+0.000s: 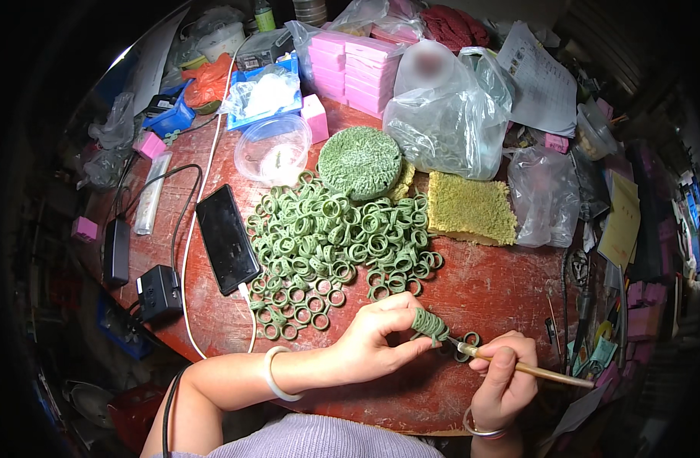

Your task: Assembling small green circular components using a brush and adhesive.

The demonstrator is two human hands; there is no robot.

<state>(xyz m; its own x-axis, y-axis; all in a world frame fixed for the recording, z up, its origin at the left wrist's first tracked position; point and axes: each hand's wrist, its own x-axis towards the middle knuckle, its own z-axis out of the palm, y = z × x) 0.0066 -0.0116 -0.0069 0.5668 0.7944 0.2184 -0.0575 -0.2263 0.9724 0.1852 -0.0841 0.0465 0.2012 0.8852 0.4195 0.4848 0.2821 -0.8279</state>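
Observation:
My left hand (373, 343) is closed at the fingertips around a short stack of green rings (429, 324), which seems to sit over a finger. My right hand (509, 375) grips a slim wooden-handled tool (552, 375) with a silver collar, like a brush or small scraper. Its thin tip points left and meets the edge of the stack, though the exact contact is too small to tell. A few loose rings (472, 338) lie beneath the tool. Beyond my left hand spreads a large heap of similar green rings (327, 237) on the red table (350, 404).
Behind the heap are a round green textured pad (360, 162), a yellow sponge (472, 208) and a clear tub (250, 153). A phone (227, 239) on a white cable lies left. Pink foam blocks (354, 72) and a plastic bag (445, 126) stand at the back.

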